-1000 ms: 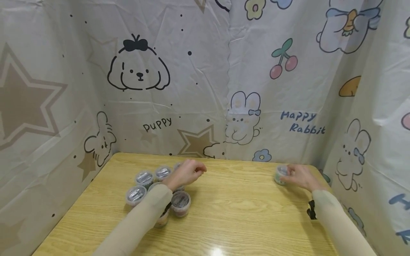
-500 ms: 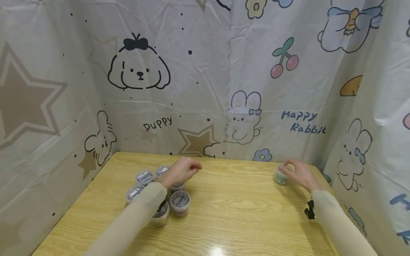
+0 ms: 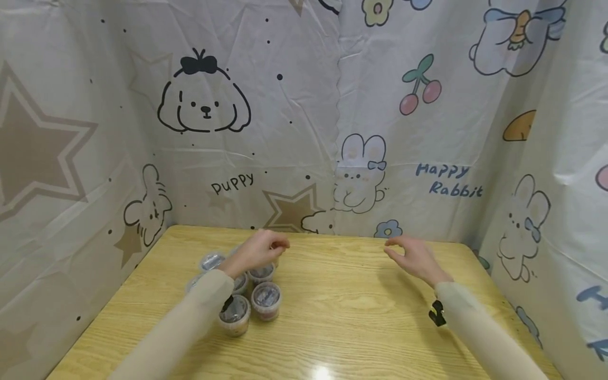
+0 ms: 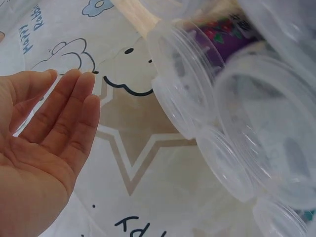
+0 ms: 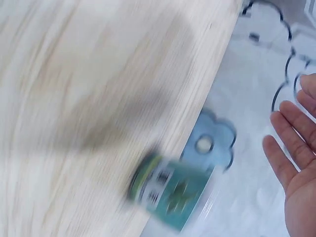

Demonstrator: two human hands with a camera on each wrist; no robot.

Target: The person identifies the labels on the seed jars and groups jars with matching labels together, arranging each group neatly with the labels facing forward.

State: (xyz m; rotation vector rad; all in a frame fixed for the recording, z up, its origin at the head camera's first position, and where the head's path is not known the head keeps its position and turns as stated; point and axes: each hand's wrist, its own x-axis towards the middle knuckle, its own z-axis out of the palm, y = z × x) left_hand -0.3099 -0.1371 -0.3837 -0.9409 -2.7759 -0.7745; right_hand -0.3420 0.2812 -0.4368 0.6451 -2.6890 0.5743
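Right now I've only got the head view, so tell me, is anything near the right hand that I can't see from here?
Observer: Yes. The right wrist view shows a green-labelled cup, blurred, with a gap between it and the right hand.
Operator: Okay, and the left hand, is it holding anything?
Observer: No. The left wrist view looks onto its inner side, and it holds nothing.
Operator: Any printing on that side that I'm missing?
Observer: Yes. The left wrist view shows a purple-labelled cup with red and green print.
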